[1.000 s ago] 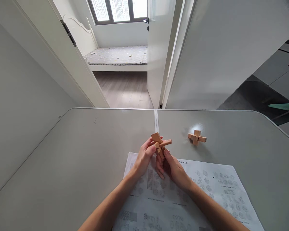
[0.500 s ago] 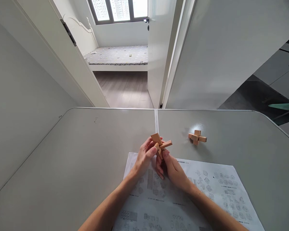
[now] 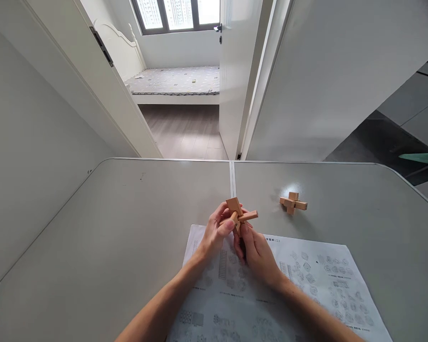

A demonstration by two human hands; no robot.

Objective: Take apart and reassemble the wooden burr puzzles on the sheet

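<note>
Between my two hands is a wooden interlocking puzzle [image 3: 234, 206], its light-brown bars crossing and sticking out at angles. My left hand [image 3: 218, 229] grips it from the left, the thumb pressed on a bar. From the lower right, my right hand [image 3: 257, 250] closes on the bottom of the same puzzle with thumb and fingers; some fingertips are hidden behind it. Both hands hover over the top edge of a printed instruction sheet [image 3: 328, 294]. Apart from them, to the right, a second wooden puzzle [image 3: 293, 203] rests on the table, its bars crossed together.
The grey table [image 3: 128, 237] has a seam down its middle and rounded far corners. Past its far edge, an open door [image 3: 237, 71] leads to a room with a bed [image 3: 178, 80]. A white wall stands to the left.
The puzzle and both hands have shifted very slightly to the right, and the upright flat bar is tilted a little differently. Both hands keep their hold.
</note>
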